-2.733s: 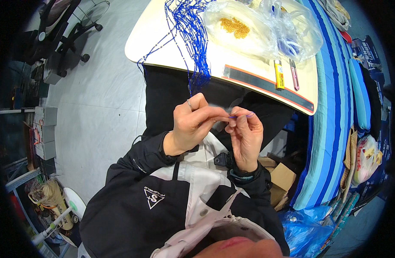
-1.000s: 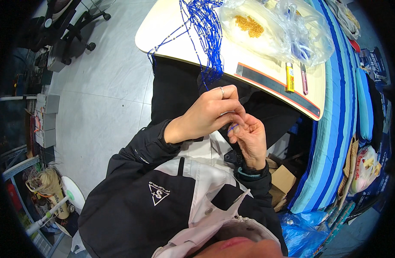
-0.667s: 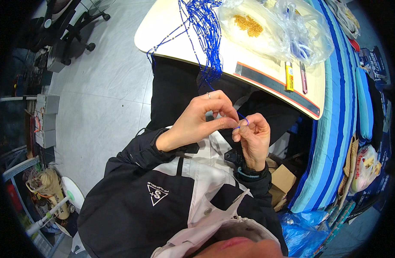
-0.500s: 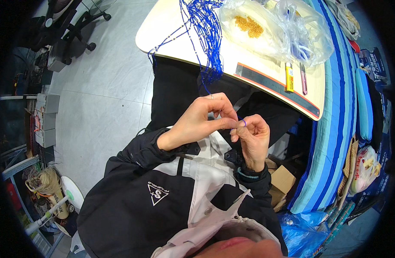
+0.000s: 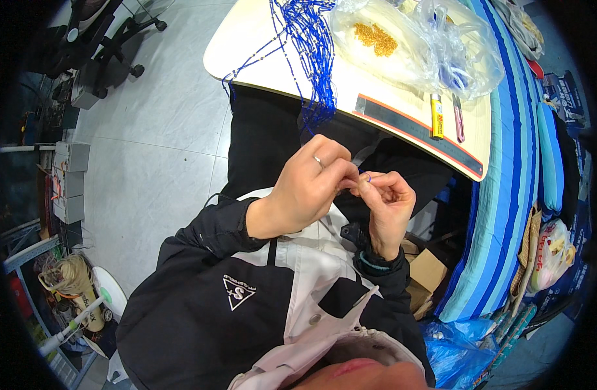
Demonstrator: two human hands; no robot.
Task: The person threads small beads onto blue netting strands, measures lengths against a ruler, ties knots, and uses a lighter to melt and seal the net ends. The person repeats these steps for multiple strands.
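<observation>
My left hand (image 5: 308,185), with a ring on one finger, is closed in a pinch just beyond the table's near edge. Its fingertips meet those of my right hand (image 5: 389,201), which is also pinching. A short loop of thin blue cord (image 5: 369,177) shows at the right fingertips; the rest of what is between the fingers is hidden. A bundle of blue cords (image 5: 317,65) dotted with small beads hangs over the table edge, its lower ends close above my left hand.
On the pale table (image 5: 246,39) lie a see-through plastic bag (image 5: 350,26) with gold beads (image 5: 376,40), a dark ruler (image 5: 402,127), a small yellow packet or tube (image 5: 436,117) and a pink cutter (image 5: 458,120). Blue striped fabric (image 5: 493,214) runs along the right side.
My left hand has turned over, its back and ring now facing up, with the fingers curled in more. The blue loop at the right fingertips looks smaller and sits a little higher.
</observation>
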